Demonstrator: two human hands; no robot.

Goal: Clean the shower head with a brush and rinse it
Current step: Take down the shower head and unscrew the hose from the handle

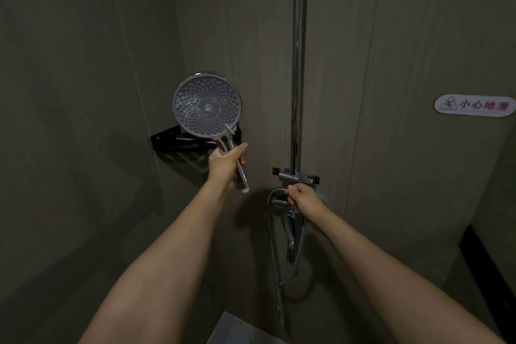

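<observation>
You're boxed into a dim shower corner here: wall [69, 92] close on your left, the back wall straight ahead, and the chrome riser pipe [298, 64] running up the middle of it. Open air sits between your two forearms and above the left one. A black corner shelf [178, 142] juts out just behind the shower head [207, 107], so that edge is tight on the left. Off to the right a white warning sticker [474, 105] sits on the wall, well apart from everything.

Your left hand [224, 165] is wrapped around the shower head's chrome handle, fingers curled on it, thumb stretched up along the side. The round face is tipped toward you, nozzles showing, held up in front of the corner. A pale slim stick, possibly a brush handle [230, 131], lies across the lower rim of the face by your fingers; I can't tell for sure what it is.

Your right hand [303, 197] is down at the mixer valve [296, 177], fingers curled and gripping a control at the valve's left side, just under the bar. The hose [300, 246] loops down below that hand, beside the spout [290, 232].
</observation>
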